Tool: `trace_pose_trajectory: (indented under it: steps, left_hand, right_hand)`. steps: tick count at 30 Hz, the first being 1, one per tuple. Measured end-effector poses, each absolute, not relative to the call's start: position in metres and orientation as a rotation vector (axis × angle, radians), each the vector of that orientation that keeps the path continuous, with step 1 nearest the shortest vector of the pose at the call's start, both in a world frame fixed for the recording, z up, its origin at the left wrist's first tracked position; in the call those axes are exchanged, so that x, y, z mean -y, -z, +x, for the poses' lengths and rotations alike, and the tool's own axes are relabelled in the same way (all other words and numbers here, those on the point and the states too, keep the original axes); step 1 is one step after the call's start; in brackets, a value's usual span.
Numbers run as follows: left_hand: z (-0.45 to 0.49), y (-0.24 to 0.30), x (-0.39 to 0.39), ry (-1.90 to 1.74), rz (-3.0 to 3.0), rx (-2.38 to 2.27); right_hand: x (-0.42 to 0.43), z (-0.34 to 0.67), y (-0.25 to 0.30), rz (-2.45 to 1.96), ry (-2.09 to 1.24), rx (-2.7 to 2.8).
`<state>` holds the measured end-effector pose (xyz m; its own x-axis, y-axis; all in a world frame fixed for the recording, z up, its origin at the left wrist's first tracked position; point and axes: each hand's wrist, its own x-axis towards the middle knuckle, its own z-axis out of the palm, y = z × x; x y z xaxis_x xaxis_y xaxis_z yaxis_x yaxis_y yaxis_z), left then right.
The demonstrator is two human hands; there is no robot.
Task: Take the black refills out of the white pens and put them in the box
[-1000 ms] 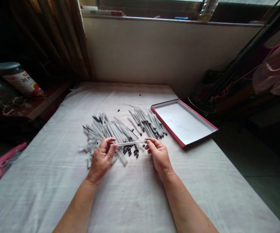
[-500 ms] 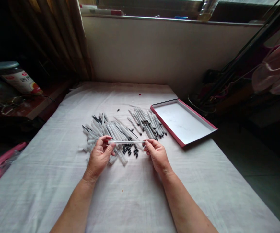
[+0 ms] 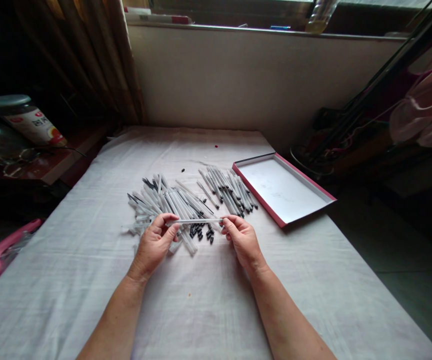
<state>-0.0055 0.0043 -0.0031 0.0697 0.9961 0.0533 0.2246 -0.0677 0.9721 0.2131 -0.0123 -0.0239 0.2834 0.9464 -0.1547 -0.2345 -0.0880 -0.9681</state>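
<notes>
A translucent pen barrel (image 3: 200,220) lies level between my two hands above the table. My left hand (image 3: 156,240) pinches its left end between thumb and fingers. At its right end, the fingertips of my right hand (image 3: 241,237) are closed on it; any small part there is hidden. Just beyond spreads a pile of clear pen barrels (image 3: 174,200), with some dark refills (image 3: 136,199) among them. Several small black plugs (image 3: 200,233) lie under the held barrel. Pens with black ends (image 3: 229,190) form a second heap to the right.
A shallow red-edged box lid (image 3: 281,220) with a white inside rests at the table's right edge. The table has a pale cloth (image 3: 208,310). One black plug (image 3: 183,170) and a red bit (image 3: 216,146) lie farther back. A jar (image 3: 32,122) stands at left.
My left hand has shifted slightly right along the barrel, its fingers now covering more of the left end. My right hand stays in place.
</notes>
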Motion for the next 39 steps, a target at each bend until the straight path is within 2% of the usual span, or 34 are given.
trace_pose_trajectory:
  steps: [9, 15, 23, 30, 33, 36, 39]
  left_hand:
    - [-0.005, 0.005, -0.004, -1.158, 1.435, -1.284]
    - [-0.008, 0.003, -0.003, -1.073, 1.517, -1.375]
    - [-0.018, 0.003, -0.006, -1.077, 1.296, -1.469]
    - [-0.018, 0.002, -0.006, -1.203, 1.238, -1.413]
    - [-0.019, 0.001, -0.006, -1.200, 1.267, -1.406]
    - [-0.019, 0.001, -0.006, -1.189, 1.302, -1.408]
    - [-0.019, 0.001, -0.006, -1.149, 1.359, -1.422]
  right_hand:
    - [0.012, 0.214, 0.023, -1.256, -1.170, 0.761]
    - [0.014, 0.213, 0.022, -1.226, -1.131, 0.828]
    - [0.013, 0.219, 0.026, -1.265, -0.921, 0.940]
    - [0.020, 0.204, 0.038, -1.420, -0.496, 1.595]
    - [0.022, 0.199, 0.039, -1.502, -0.386, 1.703]
    - [0.021, 0.202, 0.037, -1.478, -0.488, 1.595]
    - [0.018, 0.206, 0.032, -1.379, -0.739, 1.270]
